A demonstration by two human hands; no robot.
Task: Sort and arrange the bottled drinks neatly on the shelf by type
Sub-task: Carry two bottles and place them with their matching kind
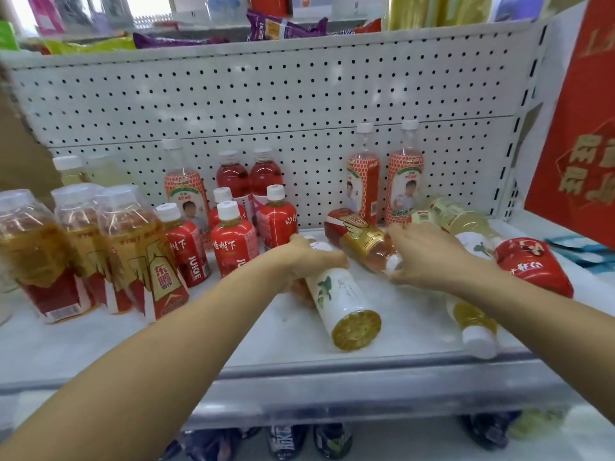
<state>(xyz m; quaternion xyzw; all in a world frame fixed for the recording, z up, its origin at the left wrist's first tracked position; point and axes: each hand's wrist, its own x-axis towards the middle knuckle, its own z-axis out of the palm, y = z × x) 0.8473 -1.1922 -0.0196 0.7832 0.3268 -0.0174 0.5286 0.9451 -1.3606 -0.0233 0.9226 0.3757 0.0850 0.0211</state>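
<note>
The left hand (309,257) grips the white-labelled bottle (339,301) near its cap end, fingers curled over the top of it. The bottle lies on its side on the shelf (166,344), its golden base pointing toward the front edge. Something reddish shows beneath this hand, too hidden to name.

Just to the right, the right hand (429,257) holds the red-and-gold bottle (359,237) by the neck, fingers wrapped round the white cap end. This bottle also lies flat, its base pointing back and to the left.

Under and beyond the right forearm lie more toppled drinks: a pale yellow bottle (472,224), a red-labelled bottle (532,264), and a white-capped yellow bottle (472,319) at the shelf's front edge.

Left of the left hand stand red juice bottles (233,241), and farther left are three upright energy drinks (143,251). Behind the hands, against the pegboard (266,94), stand tall honeycomb-label bottles (404,181). A red box (579,128) stands far right of the right hand.
</note>
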